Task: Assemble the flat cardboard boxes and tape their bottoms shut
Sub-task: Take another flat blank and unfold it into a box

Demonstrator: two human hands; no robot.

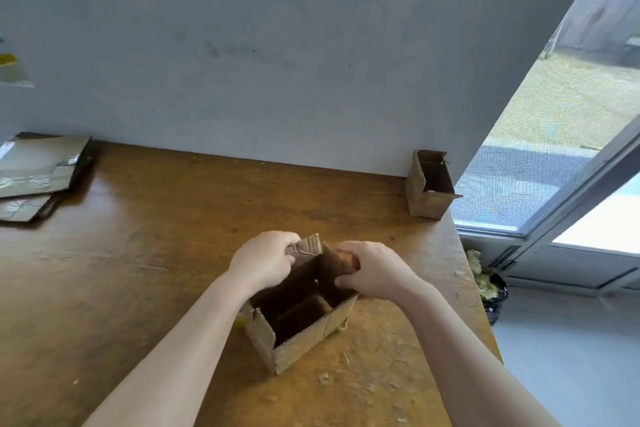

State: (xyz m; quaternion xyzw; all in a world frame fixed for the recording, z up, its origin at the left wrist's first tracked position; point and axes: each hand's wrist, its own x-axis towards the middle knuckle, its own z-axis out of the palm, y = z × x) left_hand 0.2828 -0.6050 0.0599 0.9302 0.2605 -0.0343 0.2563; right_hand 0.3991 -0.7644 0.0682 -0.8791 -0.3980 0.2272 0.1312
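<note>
Wide free wood of the table [156, 253] between the flat cardboard stack [38, 173] at far left and the open box [304, 315] in the middle. Centre blocked by that box, with left hand [265, 262] and right hand [374, 274] gripping its far flaps, forearms across the near edge. Free strip behind it up to the wall [277, 80]. At far right corner, one standing box [427, 191] near the wall. Just beside the right edge, below, a bin [491, 288].

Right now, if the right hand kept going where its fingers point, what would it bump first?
The cardboard box that the right hand grips; just beyond, probably the left hand. Depth is unclear.
</note>
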